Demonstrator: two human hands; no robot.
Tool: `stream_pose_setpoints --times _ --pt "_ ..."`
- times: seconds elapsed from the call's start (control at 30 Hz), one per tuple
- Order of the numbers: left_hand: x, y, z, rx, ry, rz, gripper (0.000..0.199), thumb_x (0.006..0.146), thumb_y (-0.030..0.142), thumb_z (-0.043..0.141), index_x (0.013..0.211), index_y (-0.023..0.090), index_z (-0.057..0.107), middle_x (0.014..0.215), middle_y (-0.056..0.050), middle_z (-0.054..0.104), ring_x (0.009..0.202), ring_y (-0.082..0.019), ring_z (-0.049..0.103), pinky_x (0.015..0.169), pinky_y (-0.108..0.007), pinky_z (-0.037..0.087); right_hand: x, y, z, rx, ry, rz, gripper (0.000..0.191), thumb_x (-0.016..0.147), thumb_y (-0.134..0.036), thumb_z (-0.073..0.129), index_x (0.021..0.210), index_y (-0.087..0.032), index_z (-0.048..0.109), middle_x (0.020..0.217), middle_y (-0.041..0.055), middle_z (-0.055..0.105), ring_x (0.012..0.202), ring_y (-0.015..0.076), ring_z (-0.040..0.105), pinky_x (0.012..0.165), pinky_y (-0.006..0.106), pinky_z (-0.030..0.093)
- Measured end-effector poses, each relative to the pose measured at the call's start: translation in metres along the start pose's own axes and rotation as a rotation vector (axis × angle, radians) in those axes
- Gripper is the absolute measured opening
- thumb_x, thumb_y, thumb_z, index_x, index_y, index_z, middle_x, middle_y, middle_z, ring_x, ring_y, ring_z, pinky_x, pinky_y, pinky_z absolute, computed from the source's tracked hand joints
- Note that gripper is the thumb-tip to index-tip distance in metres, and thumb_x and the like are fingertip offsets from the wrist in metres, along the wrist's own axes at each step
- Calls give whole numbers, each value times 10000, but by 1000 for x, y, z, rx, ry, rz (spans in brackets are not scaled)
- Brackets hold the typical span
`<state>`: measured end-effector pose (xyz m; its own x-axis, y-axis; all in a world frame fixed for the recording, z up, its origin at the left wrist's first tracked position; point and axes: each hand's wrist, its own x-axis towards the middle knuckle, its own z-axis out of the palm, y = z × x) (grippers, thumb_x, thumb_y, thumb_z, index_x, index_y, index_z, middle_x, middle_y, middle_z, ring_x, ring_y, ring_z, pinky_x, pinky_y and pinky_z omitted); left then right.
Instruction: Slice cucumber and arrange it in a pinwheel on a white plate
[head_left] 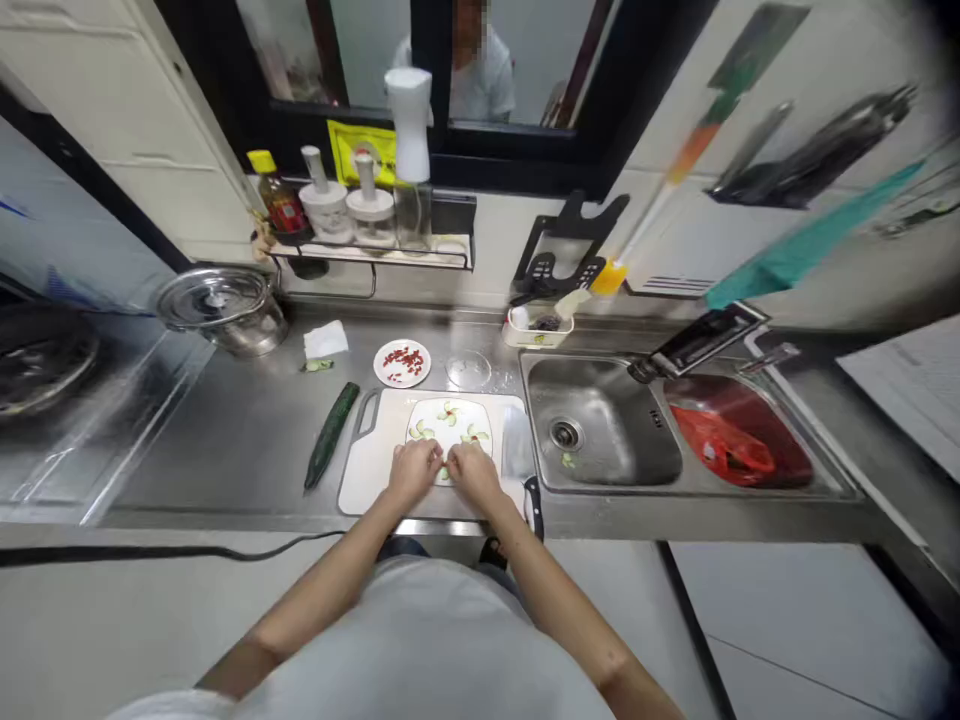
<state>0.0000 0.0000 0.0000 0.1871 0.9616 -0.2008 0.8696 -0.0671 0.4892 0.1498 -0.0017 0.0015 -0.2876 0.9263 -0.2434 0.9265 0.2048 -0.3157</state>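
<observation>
From the head view, I have both hands over the near edge of the square white plate [452, 412], which sits on the white cutting board [390, 425] at the bench's [225, 440] front edge. The left hand [415, 468] and right hand [472, 468] nearly meet above the green slices [444, 474] there; each has its fingertips drawn together, but I can't tell whether anything is pinched. Three more slice clusters lie toward the plate's far edge and its left and right sides. The knife [534, 508] lies along the board's right edge, beside the sink [600, 420]. A cucumber [331, 437] lies just left of the board's handle, and a small plate of red pieces [403, 364] sits beyond the board's far edge.
</observation>
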Motion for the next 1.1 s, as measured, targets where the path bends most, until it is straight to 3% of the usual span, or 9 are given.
stream_pose_setpoints --times 0.47,0.77,1.1 --pt "2 6 1 33 5 -18 142 875 253 510 891 228 648 885 -30 692 924 -203 596 792 -315 320 1 -2 2 -39 33 -34 217 958 -226 414 897 -182 618 932 65 647 885 180 535 760 271 328" --pt "3 8 -3 -78 54 -21 167 878 258 490 843 222 649 868 -17 691 890 -193 601 789 -310 334 0 4 -2 51 150 -57 193 933 -225 459 835 -195 622 853 49 638 844 178 522 809 268 336" --pt "26 6 -17 -181 136 -42 138 843 252 522 854 228 657 845 -6 685 863 -176 607 803 -284 374 -5 9 -9 208 275 -75 147 905 -215 475 828 -195 598 809 32 605 790 160 514 718 248 343"
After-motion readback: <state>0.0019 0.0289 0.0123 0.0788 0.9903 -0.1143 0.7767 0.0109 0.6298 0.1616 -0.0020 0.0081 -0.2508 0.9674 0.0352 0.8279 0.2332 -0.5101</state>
